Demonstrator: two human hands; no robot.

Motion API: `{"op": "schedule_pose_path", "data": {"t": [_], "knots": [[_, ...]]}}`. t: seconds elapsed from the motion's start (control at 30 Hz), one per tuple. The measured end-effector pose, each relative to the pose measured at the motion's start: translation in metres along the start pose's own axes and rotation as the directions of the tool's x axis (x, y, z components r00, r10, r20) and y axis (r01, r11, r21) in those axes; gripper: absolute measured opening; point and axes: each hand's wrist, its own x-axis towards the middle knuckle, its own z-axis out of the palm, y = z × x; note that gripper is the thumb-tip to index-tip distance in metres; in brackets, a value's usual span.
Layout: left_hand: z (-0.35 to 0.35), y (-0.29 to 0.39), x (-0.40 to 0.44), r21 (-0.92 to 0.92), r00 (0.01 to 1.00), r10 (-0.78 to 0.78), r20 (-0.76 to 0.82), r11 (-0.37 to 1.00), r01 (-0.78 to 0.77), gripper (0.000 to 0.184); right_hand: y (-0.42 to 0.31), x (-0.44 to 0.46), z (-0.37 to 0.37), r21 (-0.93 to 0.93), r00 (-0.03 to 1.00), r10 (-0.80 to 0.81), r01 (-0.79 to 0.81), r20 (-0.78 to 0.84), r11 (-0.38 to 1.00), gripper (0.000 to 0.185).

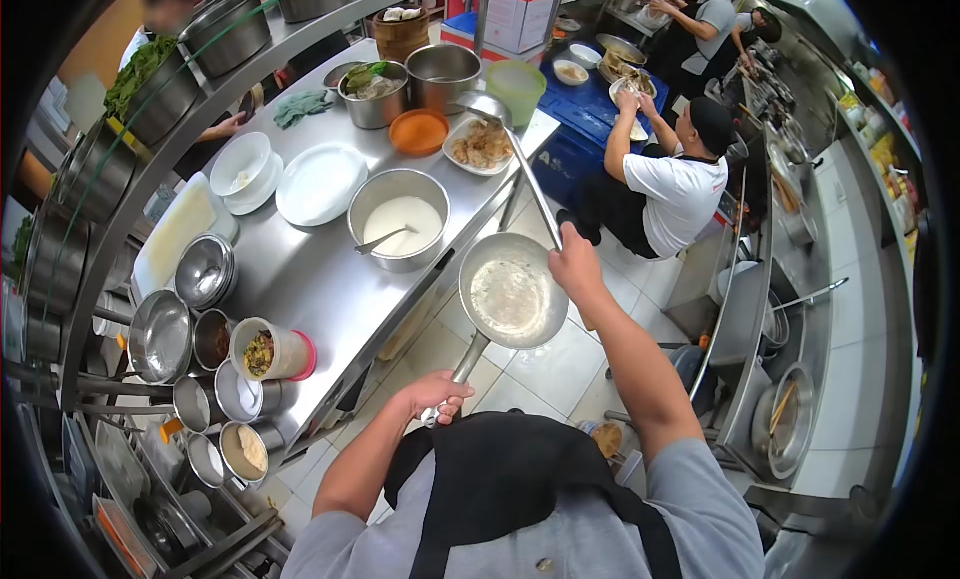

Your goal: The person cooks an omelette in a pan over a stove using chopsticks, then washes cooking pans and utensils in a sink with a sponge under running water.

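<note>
My left hand [437, 397] is closed round the handle of a metal frying pan [512, 291], which is held over the floor just beyond the table's edge. A thin whitish layer coats the inside of the pan. My right hand [577, 266] grips the long handle of a ladle [487, 106], whose bowl is up near the orange bowl [420, 132] and a plate of brownish food [480, 146]. On the steel table, left of the pan, stands a pot of white liquid [402, 222] with a spoon in it.
White plates [321, 184], stacked metal bowls [206, 271] and a tub of chopped food [268, 353] stand on the table. A co-worker in white [670, 179] crouches or sits at the blue surface [585, 110]. A steel counter with a wok [783, 422] runs along the right.
</note>
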Motion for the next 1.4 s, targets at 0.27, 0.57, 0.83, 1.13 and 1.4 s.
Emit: {"op": "schedule_pose_path", "data": {"t": [0.27, 0.57, 0.83, 1.13, 1.4], "knots": [[0.007, 0.003, 0.013, -0.136, 0.999, 0.036, 0.025, 0.99, -0.033, 0.018, 0.049, -0.12, -0.063, 0.263, 0.985, -0.05, 0.005, 0.166, 0.965, 0.016], [0.09, 0.011, 0.071, -0.291, 0.983, 0.163, 0.089, 0.948, -0.131, 0.028, 0.094, -0.185, -0.017, 0.354, 0.36, 0.156, -0.933, 0.92, 0.065, 0.009], [0.149, 0.013, 0.074, 0.223, 0.945, 0.252, -0.209, 0.953, -0.205, 0.052, 0.13, -0.155, 0.082, 0.256, 0.321, -0.24, -0.929, 0.916, -0.265, 0.02], [0.018, 0.039, -0.199, 0.846, 0.078, 0.958, -0.276, 0.204, 0.493, 0.024, 0.122, -0.181, 0.101, 0.44, 0.484, 0.023, -0.773, 0.875, -0.457, 0.013], [-0.083, 0.083, -0.256, 0.622, 0.518, 0.539, -0.664, 0.015, 0.783, 0.021, 0.145, -0.205, 0.13, 0.115, 0.14, -0.099, -0.968, 0.985, -0.222, 0.023]]}}
